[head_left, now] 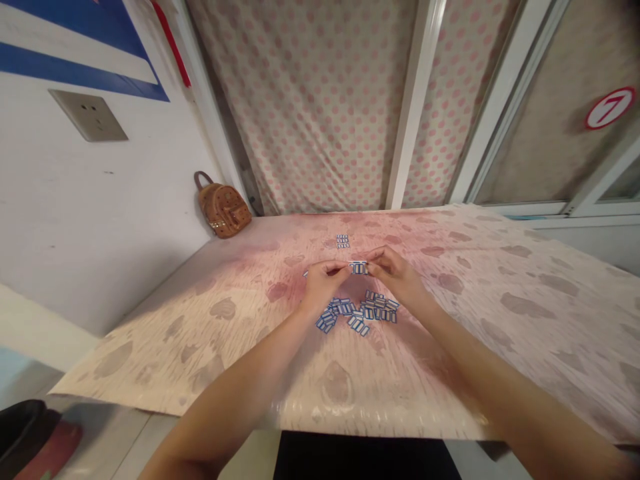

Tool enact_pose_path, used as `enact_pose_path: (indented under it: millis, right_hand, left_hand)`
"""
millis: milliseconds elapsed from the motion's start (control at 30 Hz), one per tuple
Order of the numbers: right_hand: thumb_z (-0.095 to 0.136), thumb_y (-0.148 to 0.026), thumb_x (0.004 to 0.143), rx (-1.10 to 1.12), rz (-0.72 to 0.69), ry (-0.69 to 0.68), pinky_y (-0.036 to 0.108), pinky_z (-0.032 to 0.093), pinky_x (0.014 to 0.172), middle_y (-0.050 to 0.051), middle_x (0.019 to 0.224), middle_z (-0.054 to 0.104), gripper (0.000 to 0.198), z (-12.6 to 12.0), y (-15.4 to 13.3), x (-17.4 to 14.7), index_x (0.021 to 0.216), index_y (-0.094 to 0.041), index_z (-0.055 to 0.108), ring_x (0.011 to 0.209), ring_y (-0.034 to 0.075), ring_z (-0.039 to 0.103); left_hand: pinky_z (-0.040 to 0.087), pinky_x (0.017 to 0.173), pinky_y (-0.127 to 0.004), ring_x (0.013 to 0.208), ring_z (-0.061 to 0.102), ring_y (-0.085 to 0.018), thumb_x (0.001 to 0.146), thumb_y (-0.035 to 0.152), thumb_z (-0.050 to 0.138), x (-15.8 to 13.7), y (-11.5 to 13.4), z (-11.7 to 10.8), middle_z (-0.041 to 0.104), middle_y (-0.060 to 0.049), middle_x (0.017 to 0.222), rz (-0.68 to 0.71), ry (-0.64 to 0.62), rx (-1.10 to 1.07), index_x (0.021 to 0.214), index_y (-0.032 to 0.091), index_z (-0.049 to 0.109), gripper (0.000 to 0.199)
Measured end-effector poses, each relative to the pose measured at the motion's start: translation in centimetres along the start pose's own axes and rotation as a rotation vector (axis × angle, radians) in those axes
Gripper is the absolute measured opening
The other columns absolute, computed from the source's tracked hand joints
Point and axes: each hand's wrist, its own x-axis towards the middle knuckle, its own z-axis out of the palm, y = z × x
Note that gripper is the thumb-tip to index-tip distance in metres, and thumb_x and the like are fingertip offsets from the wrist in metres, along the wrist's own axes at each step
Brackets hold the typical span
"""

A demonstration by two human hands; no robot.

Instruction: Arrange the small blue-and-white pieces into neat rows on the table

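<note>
Between my two hands, a small white strip with blue-outlined rectangles [359,268] is held above the table. My left hand [325,280] is closed, its thumb and fingers pinching the strip's left end. At the right end, my right hand [393,270] pinches it in the same way. Below the hands lies a loose pile of similar blue-and-white pieces [344,307], overlapping and turned at different angles. Farther back, a few like pieces form a neat small block [343,241]. A bit of blue and white shows just left of my left hand, mostly hidden. What is printed on the pieces is too small to read.
The table [335,387] has a pale cloth with a heart pattern. A brown mini backpack [223,208] stands at the back left against the wall, below a socket [89,115]. A dotted curtain [320,100] hangs behind the table. A dark and red object [37,440] is at lower left.
</note>
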Motion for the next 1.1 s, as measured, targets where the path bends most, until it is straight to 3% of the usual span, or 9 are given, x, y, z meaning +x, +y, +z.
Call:
enact_pose_path:
  millis: [200, 367, 500, 633, 833, 967, 1100]
  right_hand:
    - [0.058, -0.031, 0.085, -0.123, -0.014, -0.036, 0.03, 0.047, 0.071, -0.001, 0.078, 0.063, 0.009, 0.4, 0.1, -0.3, 0.084, -0.023, 0.055, 0.076, 0.016, 0.062]
    - [0.059, -0.03, 0.085, -0.048, -0.004, -0.016, 0.032, 0.049, 0.073, 0.0, 0.079, 0.064, 0.009, 0.4, 0.5, -0.2, 0.083, -0.022, 0.054, 0.078, 0.017, 0.065]
    - [0.06, -0.031, 0.084, -0.051, 0.009, -0.006, 0.032, 0.05, 0.072, 0.001, 0.078, 0.065, 0.011, 0.5, 0.6, -0.2, 0.082, -0.022, 0.055, 0.077, 0.018, 0.066]
    - [0.06, -0.032, 0.083, -0.084, 0.032, 0.004, 0.032, 0.051, 0.071, 0.001, 0.077, 0.065, 0.011, 0.5, 0.5, -0.3, 0.081, -0.022, 0.054, 0.074, 0.018, 0.064]
    - [0.06, -0.031, 0.082, -0.132, 0.033, 0.026, 0.029, 0.049, 0.067, 0.0, 0.073, 0.063, 0.011, 0.7, 0.8, -0.3, 0.079, -0.023, 0.054, 0.07, 0.016, 0.061]
    - [0.061, -0.033, 0.081, -0.051, 0.062, 0.061, 0.029, 0.05, 0.064, -0.002, 0.073, 0.064, 0.015, 0.9, 0.8, -0.5, 0.088, -0.024, 0.051, 0.067, 0.016, 0.064]
    - [0.056, -0.038, 0.084, -0.065, 0.115, -0.043, 0.028, 0.047, 0.053, -0.003, 0.063, 0.064, 0.016, 1.2, 0.7, -0.7, 0.084, -0.023, 0.051, 0.05, 0.014, 0.059]
  left_hand:
    - [0.052, 0.079, -0.03, 0.082, 0.069, -0.019, 0.077, 0.028, 0.071, -0.2, 0.3, 0.4, 0.076, -0.007, 0.09, 0.069, -0.051, -0.052, 0.085, 0.016, 0.075, 0.015]
    - [0.051, 0.075, -0.027, 0.077, 0.067, -0.016, 0.074, 0.021, 0.074, -0.2, 0.2, 0.6, 0.074, -0.004, 0.084, 0.055, -0.082, -0.143, 0.111, 0.017, 0.067, 0.038]
    - [0.051, 0.08, -0.03, 0.082, 0.068, -0.017, 0.075, 0.025, 0.073, -0.1, -0.1, 0.5, 0.075, -0.008, 0.092, 0.021, -0.074, -0.121, 0.097, 0.015, 0.072, 0.024]
    - [0.052, 0.082, -0.032, 0.085, 0.069, -0.019, 0.075, 0.029, 0.074, -0.2, -0.1, 0.4, 0.075, -0.01, 0.096, -0.006, -0.073, -0.107, 0.093, 0.015, 0.074, 0.024]
    - [0.052, 0.078, -0.03, 0.08, 0.069, -0.018, 0.075, 0.029, 0.073, -0.1, -0.3, 0.7, 0.076, -0.008, 0.091, 0.008, -0.05, -0.081, 0.088, 0.015, 0.075, 0.019]
    - [0.052, 0.073, -0.028, 0.074, 0.067, -0.016, 0.077, 0.028, 0.07, 0.0, -0.4, 0.7, 0.075, -0.008, 0.086, 0.022, -0.005, -0.063, 0.087, 0.014, 0.074, 0.017]
    - [0.053, 0.073, -0.028, 0.076, 0.068, -0.017, 0.078, 0.025, 0.069, -0.1, -0.5, 0.8, 0.075, -0.008, 0.087, 0.043, 0.034, -0.032, 0.087, 0.014, 0.074, 0.015]
